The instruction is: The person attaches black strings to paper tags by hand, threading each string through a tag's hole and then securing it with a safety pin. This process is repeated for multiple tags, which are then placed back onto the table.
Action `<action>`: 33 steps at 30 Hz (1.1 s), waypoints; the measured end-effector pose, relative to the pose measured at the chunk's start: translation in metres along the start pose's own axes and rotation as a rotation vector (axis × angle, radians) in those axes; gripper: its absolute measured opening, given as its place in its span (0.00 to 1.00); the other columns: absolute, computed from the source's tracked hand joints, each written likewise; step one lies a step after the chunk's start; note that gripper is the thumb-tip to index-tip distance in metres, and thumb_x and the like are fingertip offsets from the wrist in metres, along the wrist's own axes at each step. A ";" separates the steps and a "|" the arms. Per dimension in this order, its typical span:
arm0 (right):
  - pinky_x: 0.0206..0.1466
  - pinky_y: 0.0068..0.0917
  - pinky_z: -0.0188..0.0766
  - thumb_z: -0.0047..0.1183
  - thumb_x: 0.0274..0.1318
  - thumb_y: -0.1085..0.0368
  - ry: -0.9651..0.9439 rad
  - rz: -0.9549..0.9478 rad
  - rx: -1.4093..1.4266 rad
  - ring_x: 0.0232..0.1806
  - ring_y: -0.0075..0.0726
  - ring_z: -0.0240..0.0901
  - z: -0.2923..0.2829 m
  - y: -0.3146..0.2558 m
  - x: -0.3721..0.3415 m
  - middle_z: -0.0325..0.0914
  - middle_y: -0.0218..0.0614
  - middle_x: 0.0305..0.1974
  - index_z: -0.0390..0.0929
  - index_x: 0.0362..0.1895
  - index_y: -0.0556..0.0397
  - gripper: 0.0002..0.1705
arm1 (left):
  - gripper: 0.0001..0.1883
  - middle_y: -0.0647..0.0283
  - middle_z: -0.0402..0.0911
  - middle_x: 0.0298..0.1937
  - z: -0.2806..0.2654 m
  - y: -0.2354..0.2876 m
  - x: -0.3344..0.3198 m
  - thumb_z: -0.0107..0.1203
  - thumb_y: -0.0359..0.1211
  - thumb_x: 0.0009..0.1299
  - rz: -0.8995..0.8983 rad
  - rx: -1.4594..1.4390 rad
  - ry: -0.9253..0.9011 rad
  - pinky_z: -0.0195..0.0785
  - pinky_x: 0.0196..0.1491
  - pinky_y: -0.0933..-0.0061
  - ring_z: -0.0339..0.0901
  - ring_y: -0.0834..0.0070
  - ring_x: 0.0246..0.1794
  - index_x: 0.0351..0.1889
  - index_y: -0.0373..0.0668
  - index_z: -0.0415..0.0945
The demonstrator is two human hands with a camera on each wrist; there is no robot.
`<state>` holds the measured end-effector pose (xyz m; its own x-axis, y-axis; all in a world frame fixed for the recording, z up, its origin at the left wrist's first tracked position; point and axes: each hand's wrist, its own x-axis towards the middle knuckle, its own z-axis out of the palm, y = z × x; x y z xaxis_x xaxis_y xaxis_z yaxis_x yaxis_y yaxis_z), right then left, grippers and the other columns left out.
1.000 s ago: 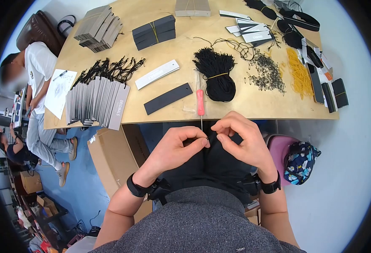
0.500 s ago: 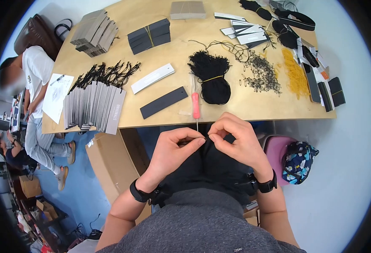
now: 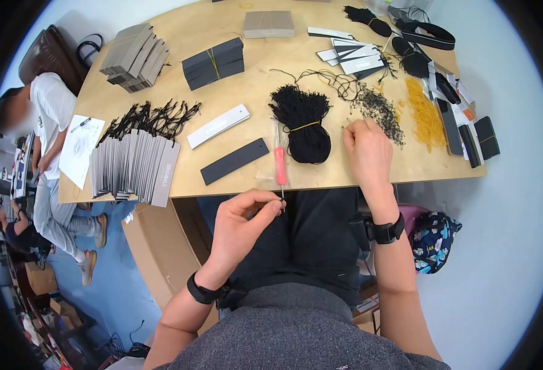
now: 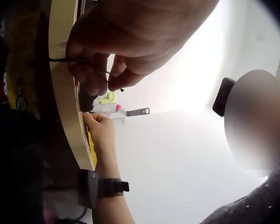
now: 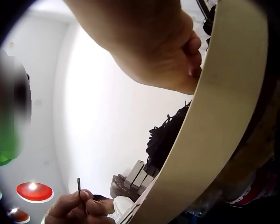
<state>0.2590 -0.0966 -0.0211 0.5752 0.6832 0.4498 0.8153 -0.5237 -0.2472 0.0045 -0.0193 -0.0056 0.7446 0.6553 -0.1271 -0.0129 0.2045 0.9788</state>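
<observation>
Above the lap, just off the table's front edge, my left hand (image 3: pixel 245 222) pinches a thin black cord (image 4: pixel 65 59) between thumb and forefinger. A short end of that cord stands up from the fingertips in the right wrist view. My right hand (image 3: pixel 368 151) is over the table at the near-left side of a pile of small dark wire pins (image 3: pixel 382 114). Its fingers are bent down toward the tabletop, their tips mostly hidden, and I cannot tell whether they hold a pin. Left of it lies a banded bundle of black cords (image 3: pixel 308 135).
A red-handled tool (image 3: pixel 279 166) with a thin metal shaft lies at the table edge. Left of it are a dark tag (image 3: pixel 234 161), a white tag (image 3: pixel 218 126) and a fanned row of corded tags (image 3: pixel 133 163). Yellow rubber bands (image 3: pixel 422 117) lie to the right.
My right hand has left the left hand's side and moved forward and right to the pin pile. The left hand stays over the lap with the cord.
</observation>
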 end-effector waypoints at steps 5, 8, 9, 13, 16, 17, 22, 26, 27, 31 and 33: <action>0.34 0.40 0.72 0.58 0.56 0.64 0.000 0.065 0.143 0.31 0.46 0.76 -0.010 -0.006 -0.009 0.76 0.40 0.28 0.78 0.29 0.56 0.08 | 0.04 0.61 0.84 0.36 0.001 0.005 0.005 0.57 0.24 0.71 -0.013 -0.046 0.016 0.74 0.45 0.78 0.80 0.79 0.37 0.41 0.33 0.81; 0.30 0.29 0.68 0.57 0.61 0.62 -0.266 0.250 0.634 0.27 0.31 0.72 -0.044 -0.029 -0.031 0.75 0.31 0.26 0.78 0.32 0.57 0.11 | 0.04 0.62 0.84 0.36 0.000 0.004 0.007 0.57 0.24 0.71 -0.005 -0.041 0.017 0.74 0.45 0.79 0.80 0.80 0.37 0.41 0.34 0.80; 0.29 0.23 0.65 0.56 0.64 0.60 -0.486 0.398 0.978 0.26 0.22 0.69 -0.051 -0.036 -0.038 0.73 0.25 0.25 0.78 0.33 0.57 0.12 | 0.04 0.63 0.84 0.36 0.001 0.004 0.008 0.57 0.24 0.71 0.010 -0.028 0.005 0.73 0.45 0.79 0.80 0.80 0.37 0.41 0.34 0.80; 0.29 0.15 0.57 0.53 0.68 0.57 -0.743 0.452 1.356 0.26 0.12 0.59 -0.056 -0.052 -0.055 0.69 0.19 0.24 0.79 0.36 0.57 0.15 | 0.04 0.64 0.83 0.36 0.003 0.000 0.008 0.57 0.24 0.71 0.031 -0.012 -0.003 0.73 0.45 0.80 0.79 0.81 0.37 0.41 0.34 0.80; 0.28 0.16 0.54 0.54 0.67 0.56 -0.810 0.535 1.521 0.24 0.14 0.57 -0.054 -0.059 -0.058 0.67 0.21 0.22 0.80 0.36 0.59 0.17 | 0.04 0.64 0.83 0.36 0.002 -0.001 0.007 0.57 0.25 0.71 0.043 0.034 -0.010 0.72 0.45 0.80 0.79 0.82 0.38 0.42 0.34 0.80; 0.28 0.16 0.54 0.54 0.67 0.56 -0.813 0.532 1.523 0.24 0.14 0.57 -0.054 -0.061 -0.058 0.67 0.21 0.22 0.80 0.36 0.59 0.17 | 0.05 0.65 0.83 0.36 0.002 -0.001 0.006 0.57 0.24 0.71 0.042 0.045 -0.010 0.72 0.45 0.81 0.79 0.82 0.38 0.42 0.34 0.80; 0.27 0.16 0.53 0.54 0.67 0.58 -0.902 0.569 1.593 0.23 0.15 0.57 -0.049 -0.063 -0.058 0.67 0.22 0.22 0.79 0.36 0.61 0.17 | 0.04 0.66 0.83 0.36 0.001 -0.001 0.004 0.58 0.24 0.71 0.058 0.055 -0.004 0.71 0.44 0.81 0.79 0.82 0.39 0.41 0.34 0.80; 0.25 0.17 0.53 0.54 0.66 0.58 -0.911 0.677 1.670 0.23 0.15 0.57 -0.042 -0.065 -0.062 0.67 0.22 0.22 0.79 0.35 0.61 0.16 | 0.04 0.63 0.83 0.33 0.003 0.007 0.003 0.60 0.23 0.66 0.220 0.354 0.075 0.71 0.40 0.79 0.79 0.80 0.34 0.38 0.34 0.81; 0.25 0.17 0.53 0.55 0.66 0.58 -0.914 0.711 1.700 0.22 0.15 0.58 -0.041 -0.065 -0.063 0.67 0.22 0.22 0.79 0.35 0.61 0.16 | 0.05 0.60 0.82 0.32 0.004 0.008 0.003 0.62 0.22 0.64 0.287 0.431 0.101 0.72 0.39 0.78 0.79 0.78 0.32 0.37 0.35 0.81; 0.24 0.17 0.53 0.55 0.65 0.58 -0.939 0.829 1.764 0.22 0.15 0.58 -0.041 -0.067 -0.064 0.67 0.23 0.22 0.79 0.35 0.61 0.16 | 0.05 0.58 0.82 0.31 0.005 0.006 0.004 0.62 0.22 0.63 0.371 0.479 0.122 0.72 0.38 0.77 0.80 0.75 0.31 0.37 0.34 0.82; 0.24 0.17 0.53 0.55 0.65 0.59 -0.947 0.825 1.765 0.22 0.15 0.58 -0.041 -0.067 -0.065 0.67 0.22 0.22 0.79 0.34 0.61 0.16 | 0.05 0.58 0.82 0.31 0.005 0.005 0.004 0.62 0.22 0.63 0.388 0.484 0.130 0.72 0.38 0.77 0.80 0.74 0.31 0.37 0.35 0.82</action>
<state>0.1641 -0.1266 0.0017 0.1334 0.8814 -0.4531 -0.6875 -0.2470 -0.6829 0.0110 -0.0191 -0.0001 0.6591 0.7047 0.2626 0.0604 -0.3977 0.9155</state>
